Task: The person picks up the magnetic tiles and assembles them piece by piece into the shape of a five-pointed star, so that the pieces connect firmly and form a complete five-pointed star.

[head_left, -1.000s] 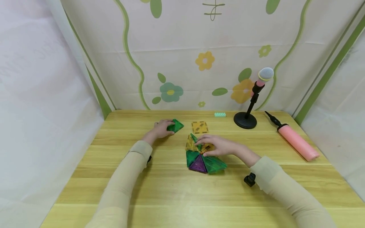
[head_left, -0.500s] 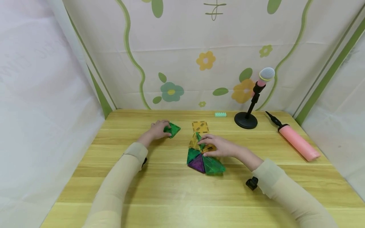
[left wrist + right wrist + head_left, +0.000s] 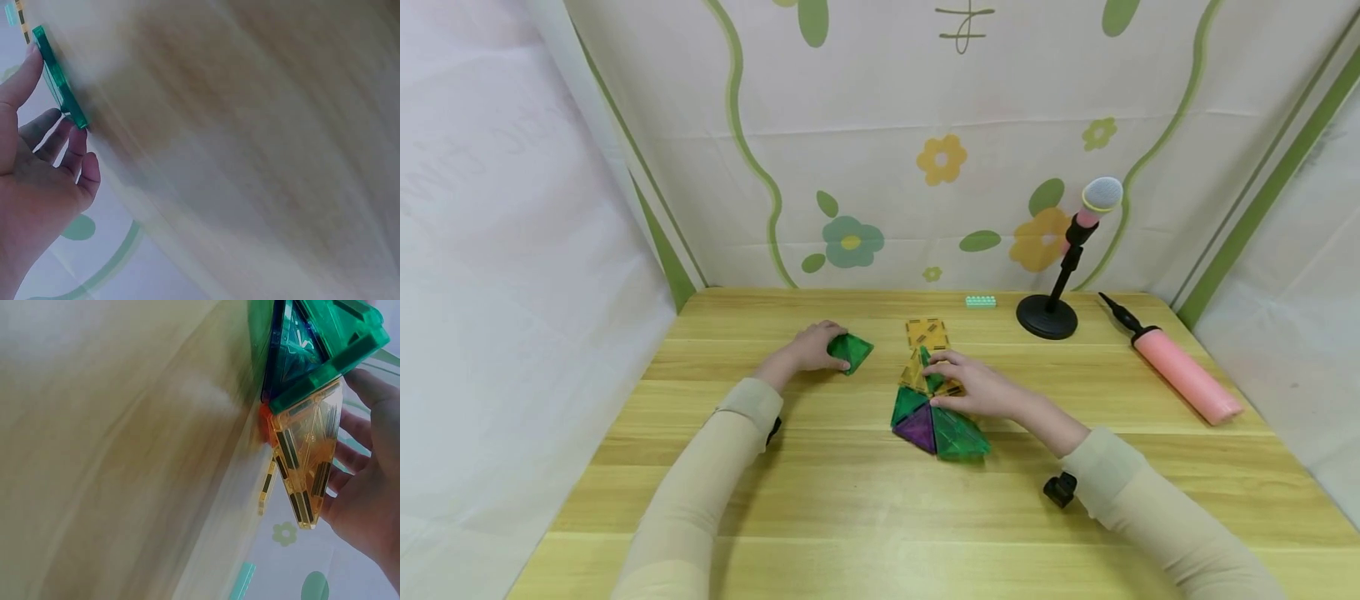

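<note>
In the head view my left hand (image 3: pixel 814 347) pinches a green magnetic tile (image 3: pixel 857 353) at the left of the table. The left wrist view shows this green tile (image 3: pixel 61 81) edge-on, between thumb and fingertips. At the middle, my right hand (image 3: pixel 979 388) grips a cluster of magnetic tiles from its right side. The cluster has green tiles (image 3: pixel 961 435), a purple triangle (image 3: pixel 917 429) and yellow triangles (image 3: pixel 913 372). From the right wrist, a yellow triangle (image 3: pixel 307 456) and a green tile (image 3: pixel 340 362) stand up off the table, fingers behind them; the fingertips are partly hidden.
Behind the cluster lies a flat yellow square tile (image 3: pixel 927 332). Farther back are a mint toy brick (image 3: pixel 981 302) and a toy microphone on a black stand (image 3: pixel 1047 317). A pink hand pump (image 3: pixel 1186 375) lies at the right. A printed curtain (image 3: pixel 880 167) borders the table.
My left hand has drawn the green tile slightly left and toward me, and the tile has turned. The cluster has rotated a little under my right hand, which has stayed nearly in place.
</note>
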`<state>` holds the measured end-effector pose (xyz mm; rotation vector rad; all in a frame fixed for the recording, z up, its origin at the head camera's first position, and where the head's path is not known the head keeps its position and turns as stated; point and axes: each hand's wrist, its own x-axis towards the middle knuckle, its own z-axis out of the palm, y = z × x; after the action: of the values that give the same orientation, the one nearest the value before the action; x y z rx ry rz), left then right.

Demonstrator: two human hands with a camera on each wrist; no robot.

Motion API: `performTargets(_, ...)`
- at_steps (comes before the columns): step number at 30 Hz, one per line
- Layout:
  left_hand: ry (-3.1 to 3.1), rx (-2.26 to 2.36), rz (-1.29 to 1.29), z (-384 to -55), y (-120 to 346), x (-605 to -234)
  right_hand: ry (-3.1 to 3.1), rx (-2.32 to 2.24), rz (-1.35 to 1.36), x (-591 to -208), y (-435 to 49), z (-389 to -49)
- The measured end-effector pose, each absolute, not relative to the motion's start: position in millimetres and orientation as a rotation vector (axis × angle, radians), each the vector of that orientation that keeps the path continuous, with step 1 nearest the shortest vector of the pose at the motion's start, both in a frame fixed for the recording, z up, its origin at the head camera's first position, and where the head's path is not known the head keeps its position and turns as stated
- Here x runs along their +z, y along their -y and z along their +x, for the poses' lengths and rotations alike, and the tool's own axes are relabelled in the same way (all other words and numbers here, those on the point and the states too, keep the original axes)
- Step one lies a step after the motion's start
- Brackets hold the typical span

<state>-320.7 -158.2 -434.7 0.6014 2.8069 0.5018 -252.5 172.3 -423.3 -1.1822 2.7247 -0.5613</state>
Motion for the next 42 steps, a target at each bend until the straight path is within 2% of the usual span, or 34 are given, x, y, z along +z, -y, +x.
performTargets(9,-2.736,0.59,0.568,-320.1,159.7,-437.1,-2.76,-0.554,-1.117,-422.7,-171.6,-248.4)
performTargets(21,-2.647,0.627,0.551,-318.6,159.6,-435.2,-2.542,-0.641,-1.267,-408.1,-182.9,-264.7)
performTargets(33,-2.644,0.606,0.518,-318.9,158.8,-434.0,-2.436,-0.85,-0.988,-426.0,-183.4,-304.0)
performTargets(42,-2.657,0.599,0.518,-318.4,158.5,-433.9,-2.417,-0.994,-0.889,-434.0,-176.5,-315.2)
